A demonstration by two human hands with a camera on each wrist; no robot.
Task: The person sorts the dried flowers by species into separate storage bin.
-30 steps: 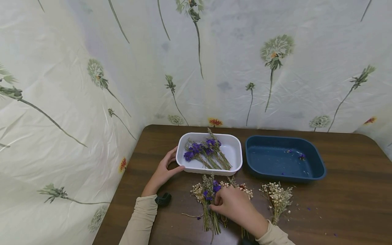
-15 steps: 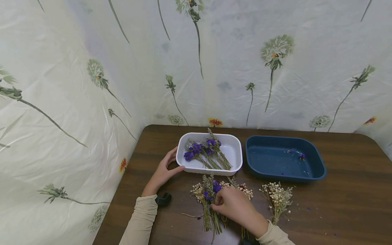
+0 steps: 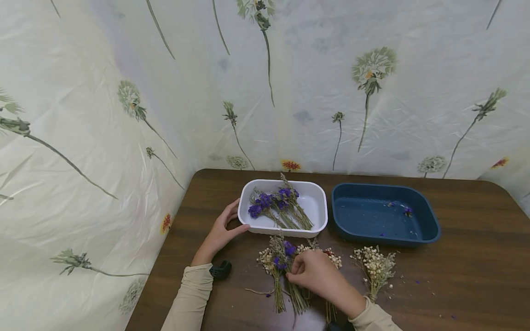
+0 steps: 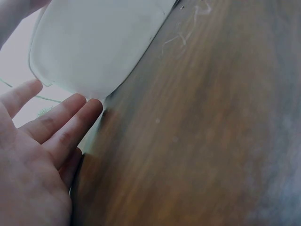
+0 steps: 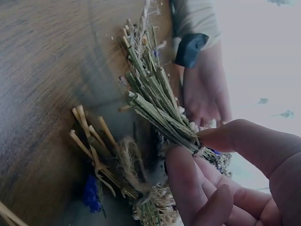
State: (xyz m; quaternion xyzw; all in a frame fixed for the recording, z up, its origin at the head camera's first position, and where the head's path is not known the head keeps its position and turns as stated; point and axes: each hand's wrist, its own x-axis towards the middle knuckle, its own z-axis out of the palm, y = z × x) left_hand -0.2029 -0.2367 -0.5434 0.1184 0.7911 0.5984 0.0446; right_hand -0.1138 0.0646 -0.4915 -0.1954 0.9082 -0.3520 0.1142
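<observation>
My right hand [image 3: 316,276] pinches a small bunch of dried purple flowers [image 3: 290,249] between thumb and fingertips. Its cut green stems [image 5: 157,101] fan out toward the camera in the right wrist view. Close on its left lies a bunch of cream dried flowers [image 3: 267,258]; another, tied with twine [image 5: 129,162], lies partly under the hand. My left hand [image 3: 221,232] rests against the left end of a white tray [image 3: 319,214], thumb at the near rim. Its fingers [image 4: 70,127] reach straight along the tray's side. Several purple dried flower bunches [image 3: 281,204] lie in the tray.
Right of the white tray stands a blue tray [image 3: 360,218] with a few purple petals in it. A cream flower bunch [image 3: 374,271] lies in front of it, with crumbs scattered on the brown table [image 3: 468,262]. A printed curtain [image 3: 314,92] hangs behind.
The stems of the pinched purple bunch have swung to the right, away from the cream bunch beside it. The left hand and both trays have stayed in place.
</observation>
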